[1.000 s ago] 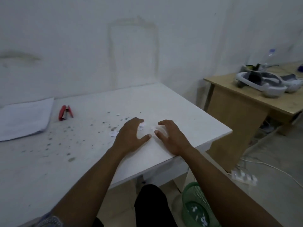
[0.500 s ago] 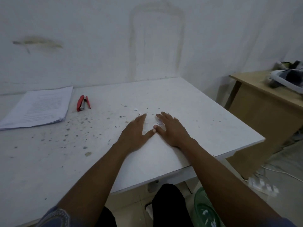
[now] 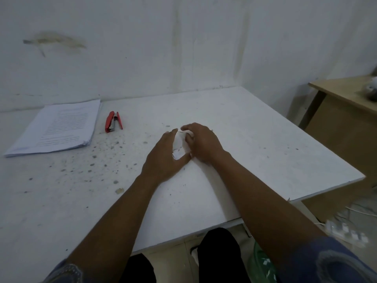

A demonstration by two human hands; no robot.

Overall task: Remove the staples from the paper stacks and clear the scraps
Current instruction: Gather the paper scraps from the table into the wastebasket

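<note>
Both of my hands lie side by side on the white table point(image 3: 255, 139), cupped around a small heap of white paper scraps point(image 3: 179, 149). My left hand point(image 3: 166, 158) rests flat with its fingers straight, its thumb touching the right hand's edge. My right hand point(image 3: 201, 142) curves around the scraps from the right, fingers bent over them. A stack of printed paper point(image 3: 59, 127) lies at the table's far left. Beside it lies a red staple remover point(image 3: 113, 121).
Dark specks and small bits dot the table left of my hands. A green waste basket point(image 3: 263, 264) with scraps in it stands on the floor under the table's front right. A wooden desk point(image 3: 346, 111) stands to the right, and a white power strip point(image 3: 346, 233) lies on the floor.
My hands have drawn closer together, gathering the scattered scraps into a heap between them. The right hand's fingers have curled inward. The view has swung left.
</note>
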